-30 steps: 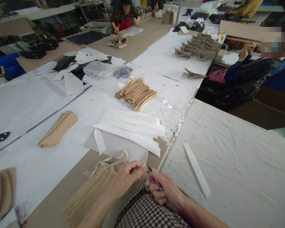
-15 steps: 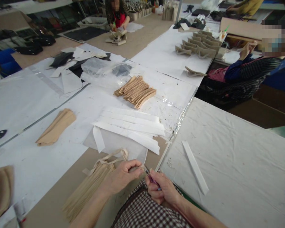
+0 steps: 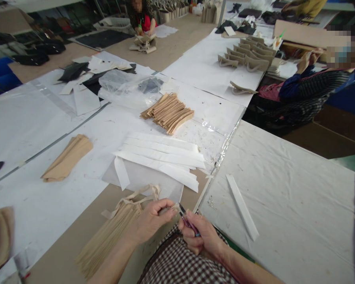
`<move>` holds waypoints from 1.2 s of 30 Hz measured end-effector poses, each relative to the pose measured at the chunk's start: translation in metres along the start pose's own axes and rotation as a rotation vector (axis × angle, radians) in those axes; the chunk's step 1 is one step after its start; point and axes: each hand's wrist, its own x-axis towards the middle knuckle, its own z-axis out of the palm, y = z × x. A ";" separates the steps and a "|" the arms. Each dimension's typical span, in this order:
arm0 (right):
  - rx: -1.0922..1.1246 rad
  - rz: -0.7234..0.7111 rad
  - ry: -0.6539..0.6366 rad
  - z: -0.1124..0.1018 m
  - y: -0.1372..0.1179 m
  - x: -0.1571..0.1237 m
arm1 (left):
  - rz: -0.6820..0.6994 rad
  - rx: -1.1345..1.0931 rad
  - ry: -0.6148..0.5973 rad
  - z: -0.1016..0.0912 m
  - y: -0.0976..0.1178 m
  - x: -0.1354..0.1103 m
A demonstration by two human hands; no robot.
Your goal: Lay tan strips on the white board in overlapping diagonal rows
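Observation:
My right hand [image 3: 199, 232] is closed around small thread snips [image 3: 189, 224] with purplish handles, their dark blades pointing up and left. Thumb and forefinger of my left hand [image 3: 155, 217] pinch the pale end of a beige strip [image 3: 175, 206], right at the snips' tips; most of that strip is hidden by the hand. Beside my left forearm lies a bundle of long beige strips [image 3: 112, 232], partly covered by the arm. A loop of beige strap [image 3: 142, 193] rests across the bundle's far end.
White strips [image 3: 162, 152] lie ahead of my hands, with a stack of tan pieces [image 3: 168, 112] behind them. More tan pieces [image 3: 68, 157] lie left. One white strip [image 3: 242, 207] is on the right-hand table. Two people work at the far tables, near rows of beige parts [image 3: 248, 55].
The snips' blades look slightly wider apart at the strip's end. Both hands stay nearly in place. The view has shifted slightly, and the far person's hands have moved a little.

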 end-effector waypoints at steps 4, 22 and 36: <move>0.011 -0.011 -0.017 0.002 0.002 0.001 | -0.008 0.047 -0.002 -0.003 -0.002 0.000; -0.037 0.068 -0.017 0.002 -0.003 0.000 | -0.019 0.014 -0.006 -0.005 -0.001 -0.002; -0.037 0.135 0.008 -0.003 -0.002 -0.003 | -0.043 0.046 -0.044 -0.016 0.001 -0.010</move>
